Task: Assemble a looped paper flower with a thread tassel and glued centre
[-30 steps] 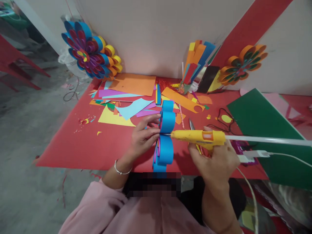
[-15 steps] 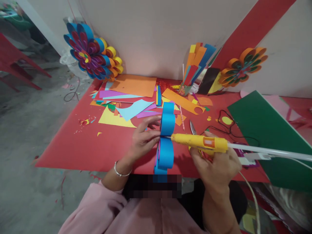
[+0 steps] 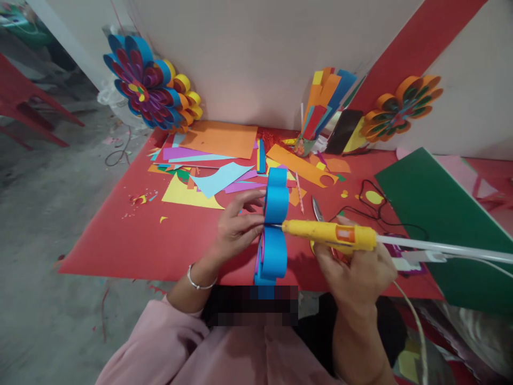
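Note:
My left hand (image 3: pixel 239 230) is closed on the left side of a blue paper flower (image 3: pixel 276 252), made of looped strips and held edge-on above the table's front edge. Purple inner loops show slightly on its left side, and its lower end is blurred out. My right hand (image 3: pixel 358 275) wraps round the handle of a yellow hot glue gun (image 3: pixel 328 234). The gun points left, its metal nozzle in the gap between two blue loops. A long white glue stick (image 3: pixel 438 247) sticks out of its back end. Scissors (image 3: pixel 317 208) lie just behind the gun, partly hidden by it.
Paper sheets and scraps, among them an orange sheet (image 3: pixel 218 140), lie across the red table (image 3: pixel 132 240). Finished paper flowers (image 3: pixel 140 88) lean at the back left, an orange flower (image 3: pixel 403 109) at the back right. A cup of paper strips (image 3: pixel 305 145) and a green board (image 3: pixel 452 214) stand nearby.
Almost nothing differs. The glue gun's nozzle stays in the same gap between the blue loops, and both hands keep their places; the view has shifted very slightly.

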